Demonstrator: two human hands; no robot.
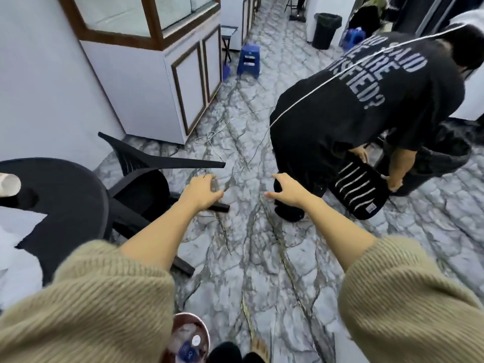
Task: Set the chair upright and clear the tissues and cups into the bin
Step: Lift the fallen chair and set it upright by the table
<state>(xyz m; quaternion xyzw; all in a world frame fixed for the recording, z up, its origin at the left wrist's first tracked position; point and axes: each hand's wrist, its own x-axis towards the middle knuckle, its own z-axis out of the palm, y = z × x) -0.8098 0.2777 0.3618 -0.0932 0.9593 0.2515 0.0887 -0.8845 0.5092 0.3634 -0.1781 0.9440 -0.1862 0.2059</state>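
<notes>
A black plastic chair (142,176) lies tipped over on the marble-pattern floor beside a round black table (65,203). My left hand (200,191) hovers over one of the chair's legs, fingers spread, close to it or just touching. Out in front, my right hand (286,191) is open above the floor and holds nothing. A white paper cup (9,184) lies on the table's left edge. White tissue (15,231) covers part of the table at the far left. A small brown bin (190,339) holding rubbish sits at my feet.
Another person in black (366,100) bends over at the right, handling a second black chair (358,189). White cabinets (157,87) line the left wall. A blue stool (248,60) and a black bin (326,30) stand further down the aisle. Thin cables (227,132) trail across the floor.
</notes>
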